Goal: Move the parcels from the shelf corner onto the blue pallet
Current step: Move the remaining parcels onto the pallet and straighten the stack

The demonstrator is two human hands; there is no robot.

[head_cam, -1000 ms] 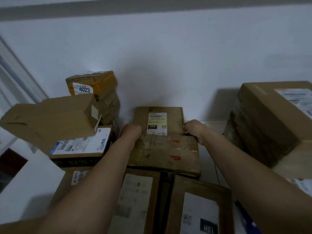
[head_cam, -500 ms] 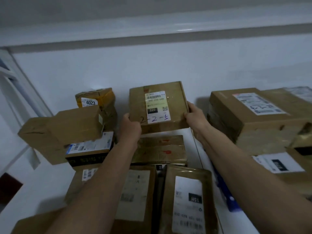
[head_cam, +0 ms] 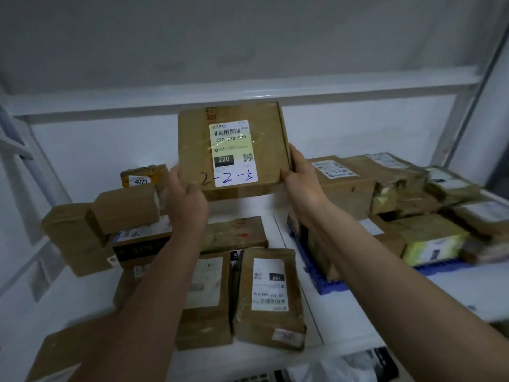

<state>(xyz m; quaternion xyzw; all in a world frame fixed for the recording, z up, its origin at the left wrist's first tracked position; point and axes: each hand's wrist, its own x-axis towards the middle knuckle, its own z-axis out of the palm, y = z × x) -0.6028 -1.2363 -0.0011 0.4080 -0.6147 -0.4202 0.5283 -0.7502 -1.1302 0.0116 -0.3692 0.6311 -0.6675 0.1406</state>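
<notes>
- I held a flat cardboard parcel (head_cam: 234, 150) up in the air between my two hands, its labelled face turned toward me and tilted a little.
- My left hand (head_cam: 187, 199) gripped its lower left corner, thumb curled over the front face beside the handwritten "2-2-5", the other fingers hidden behind the box.
- My right hand (head_cam: 301, 177) clamped the lower right edge, thumb on the front face and fingers wrapped round the side.
- The white shipping label (head_cam: 234, 153) sat between my two thumbs, printed with a barcode, "220-220-040", a black "220" block and a QR code.
- Directly under what I held, a taped brown parcel (head_cam: 237, 234) lay flat on the white shelf (head_cam: 341, 307).
- Nearer to me than that one, below my wrists, two long parcels lay side by side: one under my left forearm (head_cam: 206, 296) and one with a white label reading "15N" upside down (head_cam: 271, 296).
- Out beyond my left hand stood a loose heap of boxes in the shelf corner, among them a small yellow-taped box marked "4023" (head_cam: 143, 176) and a plain brown box (head_cam: 126, 206) just beside my knuckles.
- Out beyond my right hand, the blue pallet (head_cam: 330, 285) lay on the shelf, already carrying a stack of parcels (head_cam: 391, 194) touching one another.
- The parcel in my grip hung above the shelf, touching neither the heap nor the pallet.
</notes>
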